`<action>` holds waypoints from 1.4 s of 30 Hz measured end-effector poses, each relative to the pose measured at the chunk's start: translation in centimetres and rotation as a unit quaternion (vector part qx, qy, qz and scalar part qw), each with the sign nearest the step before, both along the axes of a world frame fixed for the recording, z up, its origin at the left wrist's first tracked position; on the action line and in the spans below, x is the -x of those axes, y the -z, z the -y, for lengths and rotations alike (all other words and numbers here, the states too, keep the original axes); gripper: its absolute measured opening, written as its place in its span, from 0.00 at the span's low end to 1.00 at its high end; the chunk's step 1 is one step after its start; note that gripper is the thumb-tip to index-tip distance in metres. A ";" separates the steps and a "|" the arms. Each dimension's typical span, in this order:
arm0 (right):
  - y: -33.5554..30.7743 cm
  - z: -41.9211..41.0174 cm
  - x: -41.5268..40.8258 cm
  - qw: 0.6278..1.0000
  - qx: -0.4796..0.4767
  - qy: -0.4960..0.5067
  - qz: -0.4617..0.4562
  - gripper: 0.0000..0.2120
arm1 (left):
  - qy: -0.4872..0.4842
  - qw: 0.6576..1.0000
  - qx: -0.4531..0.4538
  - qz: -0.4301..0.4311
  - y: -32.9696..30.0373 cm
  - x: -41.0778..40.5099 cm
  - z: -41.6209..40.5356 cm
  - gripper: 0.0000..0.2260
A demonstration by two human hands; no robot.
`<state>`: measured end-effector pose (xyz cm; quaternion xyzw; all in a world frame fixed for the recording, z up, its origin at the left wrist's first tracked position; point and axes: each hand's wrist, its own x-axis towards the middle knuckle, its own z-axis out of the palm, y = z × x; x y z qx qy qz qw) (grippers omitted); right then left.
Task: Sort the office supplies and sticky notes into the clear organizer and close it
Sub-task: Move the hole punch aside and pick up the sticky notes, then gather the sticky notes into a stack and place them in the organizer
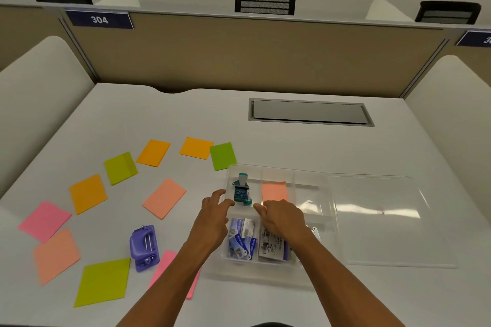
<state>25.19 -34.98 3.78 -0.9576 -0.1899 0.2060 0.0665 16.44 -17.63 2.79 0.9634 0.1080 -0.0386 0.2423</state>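
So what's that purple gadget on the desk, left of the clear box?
The purple gadget looks like a small plastic hole punch with two metal pins on top and a rounded, hinged lever. It lies on the white desk, near a green note and a pink note. Neither hand touches it, and it is still outside the organizer.

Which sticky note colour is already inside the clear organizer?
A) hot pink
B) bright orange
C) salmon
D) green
C: a salmon sticky note lies in a back compartment of the clear organizer, beside the teal stamp; the green, hot pink and orange notes in view all lie out on the desk.
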 end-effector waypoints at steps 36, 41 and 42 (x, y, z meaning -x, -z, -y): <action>-2.5 -6.8 3.0 0.943 -0.324 0.064 0.024 0.27 | -0.064 0.997 0.027 0.027 -0.5 3.0 0.0 0.24; -2.5 -9.8 5.4 0.932 -0.363 -0.019 -0.010 0.25 | -0.090 0.995 -0.014 0.050 -0.1 6.0 -2.7 0.23; -2.4 -10.4 6.0 0.933 -0.358 -0.041 -0.011 0.26 | -0.100 0.994 -0.011 0.053 0.1 6.6 -3.2 0.23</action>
